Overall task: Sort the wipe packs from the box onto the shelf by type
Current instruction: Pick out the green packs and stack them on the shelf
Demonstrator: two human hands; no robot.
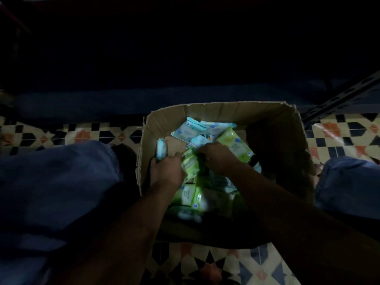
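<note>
A: Kneeling on the patterned floor (216, 268), one blue trouser knee (57, 182) on each side of the cardboard box (226, 112). Probably to reach in with both arms at once.

B: And nearest inside?

A: Green packs (197, 197), heaped against the near wall, half in shadow. Above them, left hand (166, 171) with fingers curled round a pale blue pack (161, 148) held upright at the box's left wall. Seemingly lifted clear of the heap to keep blue apart from green.

B: Right hand?

A: Right hand (216, 159) knuckles-up in the middle, fingertips buried among the packs. Closed on something or only rummaging, cannot tell. Between the two hands, a crumpled green pack (191, 164), touching both; held by which, unclear.

B: Further in?

A: Another green pack (236, 147) lying flat just past the right hand, then two or three light blue packs (187, 129) against the far wall. Both types mixed throughout, so sorting barely begun by the look of it.

B: Shelf?

A: Only a dark slotted metal upright (345, 95) beyond the box's right corner, likely the shelf frame. Everything behind too dark to read.
</note>
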